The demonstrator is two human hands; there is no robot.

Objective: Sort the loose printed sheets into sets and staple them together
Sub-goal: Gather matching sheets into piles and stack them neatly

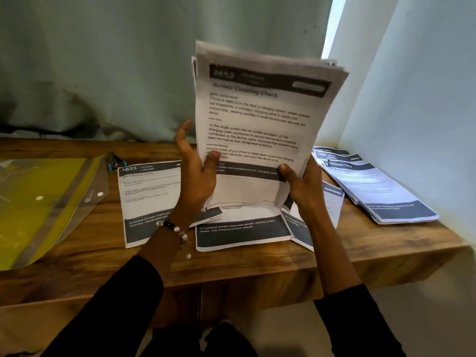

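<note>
We grasp the upright stack of white printed sheets (257, 119) in both hands, left hand (197, 173) and right hand (300, 184), above the wooden table (231, 264).

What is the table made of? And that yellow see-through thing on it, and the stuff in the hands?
The table looks like wood with a smooth brown finish: grain streaks show, though it may be a veneer. The yellow folder looks like thin glossy plastic: it is translucent, shiny, with snap buttons. The stack of sheets both hands hold looks like matte white printed paper: it bends and shows thin layered edges.
</note>
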